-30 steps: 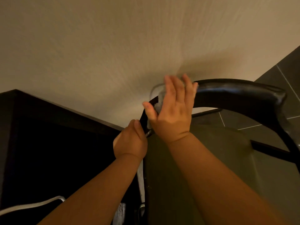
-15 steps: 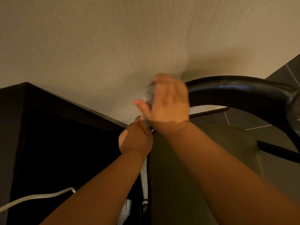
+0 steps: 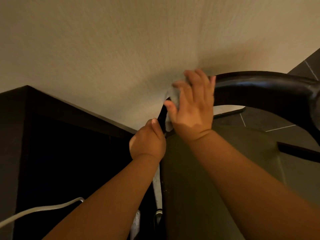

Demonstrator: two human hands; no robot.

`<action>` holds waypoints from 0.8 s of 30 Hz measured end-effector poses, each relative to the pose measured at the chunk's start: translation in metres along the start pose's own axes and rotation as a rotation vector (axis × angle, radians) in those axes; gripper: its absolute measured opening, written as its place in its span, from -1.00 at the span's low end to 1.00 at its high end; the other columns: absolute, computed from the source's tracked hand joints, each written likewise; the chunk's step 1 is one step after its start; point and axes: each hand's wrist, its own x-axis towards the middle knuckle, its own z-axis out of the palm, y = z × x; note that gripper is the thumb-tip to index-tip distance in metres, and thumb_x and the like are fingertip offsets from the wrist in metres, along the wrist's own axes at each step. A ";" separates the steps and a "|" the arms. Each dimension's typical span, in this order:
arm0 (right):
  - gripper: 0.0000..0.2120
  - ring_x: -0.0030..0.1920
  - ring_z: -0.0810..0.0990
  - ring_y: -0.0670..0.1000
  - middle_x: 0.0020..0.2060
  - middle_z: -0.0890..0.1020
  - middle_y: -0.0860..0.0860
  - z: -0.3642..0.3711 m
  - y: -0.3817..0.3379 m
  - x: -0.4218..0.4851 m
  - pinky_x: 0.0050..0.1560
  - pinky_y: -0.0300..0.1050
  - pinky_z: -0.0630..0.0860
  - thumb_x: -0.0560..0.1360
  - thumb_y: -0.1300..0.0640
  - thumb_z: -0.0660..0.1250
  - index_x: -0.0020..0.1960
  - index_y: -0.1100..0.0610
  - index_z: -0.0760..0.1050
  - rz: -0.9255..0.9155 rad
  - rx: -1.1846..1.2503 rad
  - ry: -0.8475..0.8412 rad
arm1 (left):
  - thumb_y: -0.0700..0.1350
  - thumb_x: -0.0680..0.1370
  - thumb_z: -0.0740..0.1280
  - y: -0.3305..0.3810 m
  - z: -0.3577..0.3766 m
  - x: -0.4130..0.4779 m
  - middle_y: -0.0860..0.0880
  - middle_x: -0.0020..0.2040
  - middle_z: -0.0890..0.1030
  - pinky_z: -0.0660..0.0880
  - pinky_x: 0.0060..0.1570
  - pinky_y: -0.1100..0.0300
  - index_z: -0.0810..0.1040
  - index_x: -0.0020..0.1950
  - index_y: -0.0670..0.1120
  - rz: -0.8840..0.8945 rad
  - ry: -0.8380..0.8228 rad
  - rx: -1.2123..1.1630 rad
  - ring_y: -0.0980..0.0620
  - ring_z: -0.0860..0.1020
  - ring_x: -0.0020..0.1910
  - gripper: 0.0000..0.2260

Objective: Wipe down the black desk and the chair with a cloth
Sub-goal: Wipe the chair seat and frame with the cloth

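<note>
The chair's curved black backrest rail arcs across the right side, above its dark seat. My right hand presses a pale grey cloth against the left end of that rail, fingers fairly straight over it. Just below, my left hand grips the rail's left upright, thumb up along it. The black desk fills the lower left, close beside the chair.
A beige textured wall is right behind the chair and desk. A white cable runs across the desk at the lower left. Dark floor tiles show to the right under the rail.
My right hand has rubbed the cloth along the rail's left end, curling then flattening again. The left hand has kept its grip on the upright. The view has shifted slightly.
</note>
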 end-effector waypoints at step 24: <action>-0.31 0.59 0.02 0.39 0.57 0.22 0.30 -0.031 0.034 0.022 0.60 0.28 -0.11 0.67 -0.20 -0.15 0.55 0.26 0.30 0.392 -0.213 -0.025 | 0.09 0.75 -0.16 0.003 -0.002 -0.008 -0.07 -0.08 0.62 0.30 -0.08 0.13 0.60 0.16 -0.12 0.000 0.064 -0.150 -0.03 0.53 -0.09 -0.43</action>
